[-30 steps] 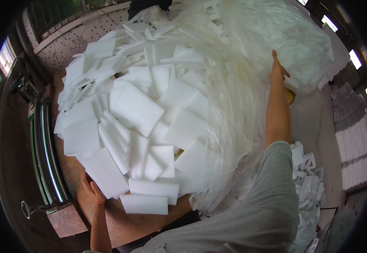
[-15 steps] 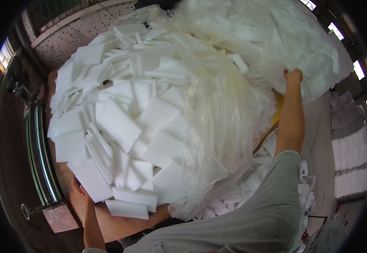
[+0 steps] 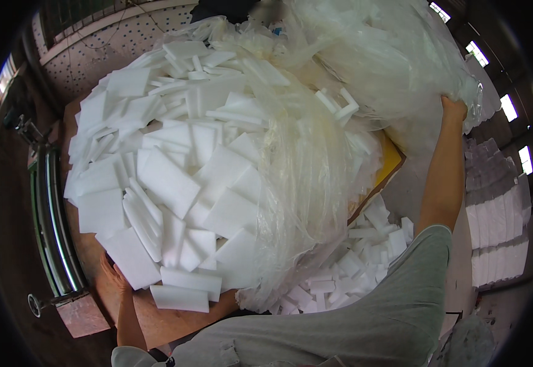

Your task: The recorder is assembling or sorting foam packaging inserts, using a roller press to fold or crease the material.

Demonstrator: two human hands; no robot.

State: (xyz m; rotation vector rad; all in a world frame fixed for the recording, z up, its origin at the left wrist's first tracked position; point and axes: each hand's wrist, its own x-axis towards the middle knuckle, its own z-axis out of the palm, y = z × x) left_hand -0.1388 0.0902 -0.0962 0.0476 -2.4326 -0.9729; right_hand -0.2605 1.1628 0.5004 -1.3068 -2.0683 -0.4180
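A big heap of white foam pieces, mostly flat rectangular sheets, lies on a brown wooden table. Clear plastic film drapes over its right side. At the far right, my right hand is closed on the edge of a large clear plastic bag, with that arm stretched well out. Down at the heap's near left corner, my left hand rests against the edge of a foam sheet. Its fingers look stretched out, partly hidden by the sheet.
Small white foam offcuts lie low on the right, beside a yellow panel. Left of the table stands a machine with shiny metal rollers and a handwheel. White stacked bundles stand at far right.
My right hand has pulled the plastic bag farther right, uncovering more of the yellow panel and some foam pieces beneath. My left hand stays at the heap's corner.
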